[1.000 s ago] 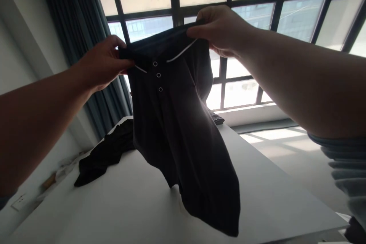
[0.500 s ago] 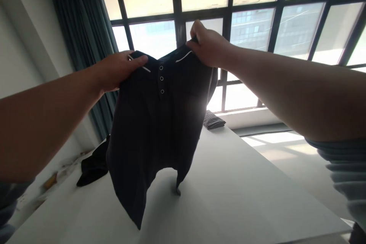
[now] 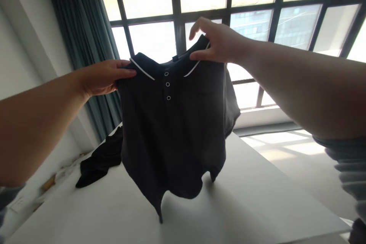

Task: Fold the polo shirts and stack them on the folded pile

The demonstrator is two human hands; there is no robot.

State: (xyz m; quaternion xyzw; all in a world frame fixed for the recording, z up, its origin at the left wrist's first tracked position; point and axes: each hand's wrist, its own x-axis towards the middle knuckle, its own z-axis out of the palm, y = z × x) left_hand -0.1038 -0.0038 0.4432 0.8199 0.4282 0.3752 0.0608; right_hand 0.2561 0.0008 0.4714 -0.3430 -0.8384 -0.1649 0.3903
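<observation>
Left hand (image 3: 100, 78) pinches the dark polo shirt (image 3: 174, 129) at one shoulder, right hand (image 3: 220, 44) at the collar's other side (loose grip, fingers partly lifted). Shirt now hangs wider and flatter than before, above the white desk (image 3: 257, 198); black garment (image 3: 100, 160) behind.

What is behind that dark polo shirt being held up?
A large window and the white table; a dark garment lying on the table disappears behind the polo shirt. Whatever else lies behind the cloth is covered.

Both hands, left hand (image 3: 101, 78) and right hand (image 3: 219, 42), hold a dark polo shirt (image 3: 174, 129) up by its shoulders above a white table (image 3: 257, 198).
</observation>
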